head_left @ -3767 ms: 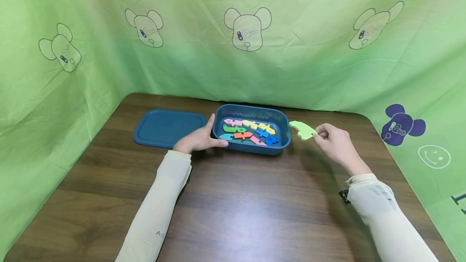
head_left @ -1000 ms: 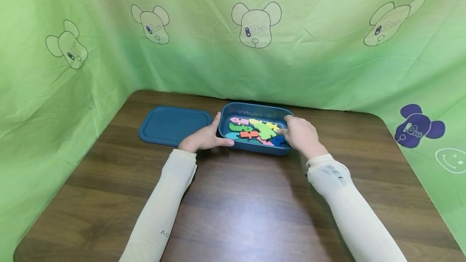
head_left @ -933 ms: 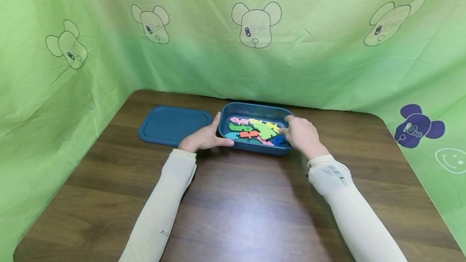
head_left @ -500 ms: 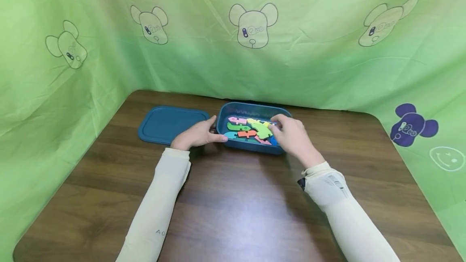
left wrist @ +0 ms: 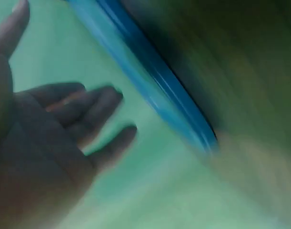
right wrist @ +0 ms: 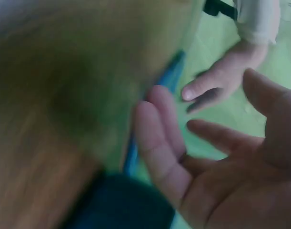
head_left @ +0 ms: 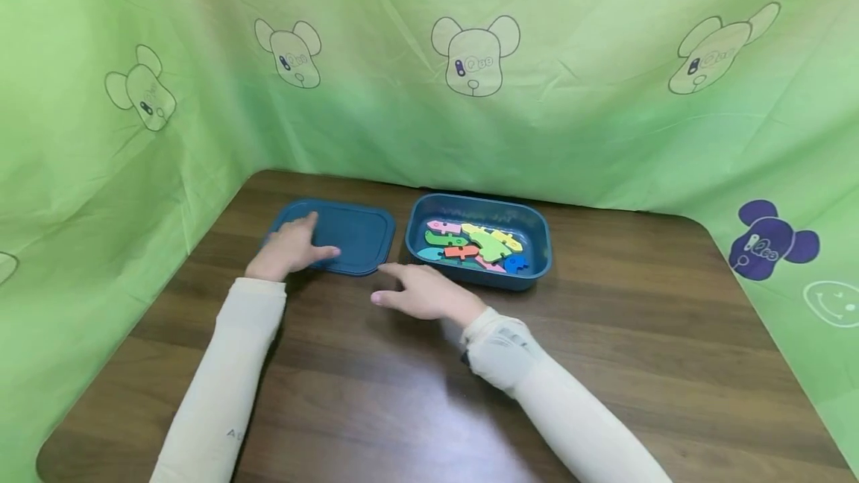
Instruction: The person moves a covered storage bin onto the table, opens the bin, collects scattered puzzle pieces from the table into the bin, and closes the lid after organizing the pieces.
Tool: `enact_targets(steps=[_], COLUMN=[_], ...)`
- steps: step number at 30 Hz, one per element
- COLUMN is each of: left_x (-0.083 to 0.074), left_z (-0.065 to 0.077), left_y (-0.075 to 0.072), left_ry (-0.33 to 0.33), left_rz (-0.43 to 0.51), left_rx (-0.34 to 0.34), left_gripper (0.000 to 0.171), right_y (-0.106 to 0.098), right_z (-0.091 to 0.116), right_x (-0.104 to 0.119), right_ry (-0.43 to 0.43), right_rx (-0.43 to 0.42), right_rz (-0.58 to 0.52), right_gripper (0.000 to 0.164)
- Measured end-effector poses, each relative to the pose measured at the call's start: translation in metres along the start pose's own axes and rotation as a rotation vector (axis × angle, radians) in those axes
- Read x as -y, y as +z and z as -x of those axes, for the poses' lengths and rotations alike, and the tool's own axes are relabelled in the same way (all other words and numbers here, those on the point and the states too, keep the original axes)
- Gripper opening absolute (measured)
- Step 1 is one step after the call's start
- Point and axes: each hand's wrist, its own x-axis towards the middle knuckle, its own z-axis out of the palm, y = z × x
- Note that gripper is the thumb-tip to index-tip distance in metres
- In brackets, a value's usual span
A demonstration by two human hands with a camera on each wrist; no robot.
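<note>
A flat blue lid [head_left: 352,237] lies on the table to the left of the blue box [head_left: 543,244]. My left hand [head_left: 285,248] hovers over the lid's left part, fingers spread, holding nothing. In the left wrist view the left hand [left wrist: 55,138] has loose fingers beside the lid's blurred edge [left wrist: 159,81]. My right hand [head_left: 429,293] is in front of the gap between lid and box, fingers extended and holding nothing. Several colourful flat puzzle pieces lie in the box, among them a light green piece [head_left: 493,248] on top, an orange piece [head_left: 461,252] and a pink one [head_left: 443,227].
The brown wooden table [head_left: 604,364] carries the box and lid near its back edge. A green printed curtain [head_left: 570,133] hangs close behind and along both sides.
The light green piece went from the right hand into the box. Both hands then left the box: the left moved left over the lid, the right moved left toward the lid's near right corner.
</note>
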Motion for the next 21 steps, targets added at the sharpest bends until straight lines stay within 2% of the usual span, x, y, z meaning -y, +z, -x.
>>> enact_targets(steps=[2, 4, 7, 10, 15, 21], left_x=[0.015, 0.027, 0.039, 0.045, 0.044, 0.056], left_z=[0.002, 0.004, 0.005, 0.005, 0.002, 0.008], left_y=[-0.005, -0.010, -0.014, -0.018, -0.023, -0.018], left_ry=[-0.081, -0.152, -0.191, -0.178, -0.192, -0.198], left_rz=[-0.094, -0.154, -0.141, -0.079, 0.101, 0.216], left_rx=[-0.001, 0.038, 0.109, 0.130, 0.097, 0.056], left_gripper=[0.097, 0.094, 0.086, 0.083, 0.084, 0.081], right_y=[0.009, 0.015, 0.021, 0.024, 0.030, 0.032], right_z=[-0.013, -0.026, -0.042, -0.055, -0.069, -0.071], right_x=[0.005, 0.008, 0.012, 0.018, 0.025, 0.021], right_ry=[0.068, 0.141, 0.217, 0.236, 0.247, 0.221], right_rx=[0.058, 0.091, 0.083, 0.058, 0.000, -0.184], right_rz=[-0.006, -0.019, -0.047, -0.051, -0.098, -0.320], right_gripper=[0.074, 0.079, 0.083, 0.083, 0.081, 0.067])
